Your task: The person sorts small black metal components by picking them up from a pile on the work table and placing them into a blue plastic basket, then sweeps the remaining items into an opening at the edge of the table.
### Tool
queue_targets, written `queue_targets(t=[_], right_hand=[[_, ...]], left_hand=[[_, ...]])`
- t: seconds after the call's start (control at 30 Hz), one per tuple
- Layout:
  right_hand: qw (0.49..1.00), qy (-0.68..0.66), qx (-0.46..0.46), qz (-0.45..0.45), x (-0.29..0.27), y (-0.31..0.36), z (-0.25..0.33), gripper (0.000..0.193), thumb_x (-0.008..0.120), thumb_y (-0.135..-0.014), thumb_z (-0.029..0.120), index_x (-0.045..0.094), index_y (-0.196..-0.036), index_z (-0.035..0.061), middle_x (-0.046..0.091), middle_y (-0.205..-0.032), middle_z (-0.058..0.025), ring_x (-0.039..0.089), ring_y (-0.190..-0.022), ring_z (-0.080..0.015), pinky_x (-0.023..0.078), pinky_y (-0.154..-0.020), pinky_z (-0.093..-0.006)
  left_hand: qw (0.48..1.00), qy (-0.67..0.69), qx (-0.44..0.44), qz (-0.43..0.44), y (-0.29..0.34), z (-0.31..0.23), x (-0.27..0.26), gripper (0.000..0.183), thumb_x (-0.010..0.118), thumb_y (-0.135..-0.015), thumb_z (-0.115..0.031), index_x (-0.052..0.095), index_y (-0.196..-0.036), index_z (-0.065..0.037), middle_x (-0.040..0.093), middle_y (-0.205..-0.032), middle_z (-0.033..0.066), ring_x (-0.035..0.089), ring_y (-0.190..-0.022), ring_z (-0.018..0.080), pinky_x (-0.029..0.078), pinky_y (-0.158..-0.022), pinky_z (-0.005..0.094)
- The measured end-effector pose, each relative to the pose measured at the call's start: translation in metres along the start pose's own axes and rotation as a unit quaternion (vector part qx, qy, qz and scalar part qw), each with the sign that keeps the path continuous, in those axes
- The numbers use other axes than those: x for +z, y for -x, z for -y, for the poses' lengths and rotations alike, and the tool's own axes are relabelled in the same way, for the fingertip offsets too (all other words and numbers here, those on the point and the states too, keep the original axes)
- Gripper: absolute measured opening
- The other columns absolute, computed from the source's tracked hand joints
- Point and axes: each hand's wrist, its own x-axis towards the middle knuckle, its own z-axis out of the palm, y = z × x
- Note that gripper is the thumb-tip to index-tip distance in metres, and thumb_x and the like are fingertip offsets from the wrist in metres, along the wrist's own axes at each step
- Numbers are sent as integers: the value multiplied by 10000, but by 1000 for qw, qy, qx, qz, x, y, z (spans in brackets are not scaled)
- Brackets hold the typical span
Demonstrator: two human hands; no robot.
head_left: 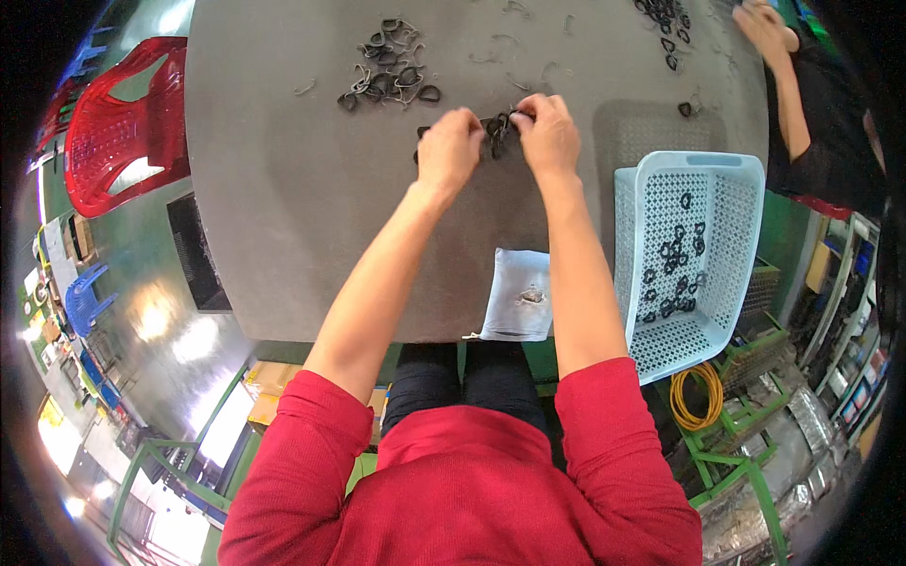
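Note:
Over the grey table, my left hand [451, 151] is closed, its fingertips pinched together beside a small cluster of black loop-shaped parts [498, 134]. What those fingers hold, if anything, is hidden. My right hand [550, 140] pinches at a dark bit on the upper right side of that cluster; its fingers are closed, and a black loop-shaped part shows at their tips. Some black pieces peek out to the left of my left hand. Farther off lies a loose pile of black loop-shaped parts [387, 68] mixed with thin grey curved strips.
A light blue perforated basket [698, 160] with several black parts stands at the table's right edge. Near the front edge lies a pale blue pouch [517, 274]. At the far right a person's hand [766, 28] is beside another black pile [668, 24]. A red chair [142, 123] is at left.

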Motion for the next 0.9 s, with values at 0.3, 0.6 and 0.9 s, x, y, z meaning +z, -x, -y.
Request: queue_targets(t=[0.3, 0.6, 0.9], right_hand=[[968, 24, 57, -242, -14, -9, -35, 152, 699, -744, 182, 646, -855, 94, 595, -925, -69, 566, -931, -252, 454, -773, -384], [998, 39, -19, -35, -15, -19, -25, 141, 709, -735, 198, 622, -799, 106, 582, -901, -57, 559, -908, -263, 465, -763, -394], [999, 27, -7, -37, -19, -7, -20, 197, 716, -730, 191, 609, -871, 104, 581, -924, -48, 579, -897, -231, 477, -727, -366]], left_hand=[[987, 138, -81, -31, -31, 13, -37, 302, 659, -787, -331, 667, -911, -56, 639, -691, 65, 587, -638, 134, 456, -618, 280], [999, -17, 1, -27, -57, -14, 5, 277, 657, -779, -285, 627, -977, -94, 649, -784, 124, 629, -802, 315, 481, -683, 399], [955, 242, -107, 134, -51, 8, -46, 265, 674, -815, -302, 674, -865, -41, 586, -713, -22, 448, -629, 37, 335, -528, 206]])
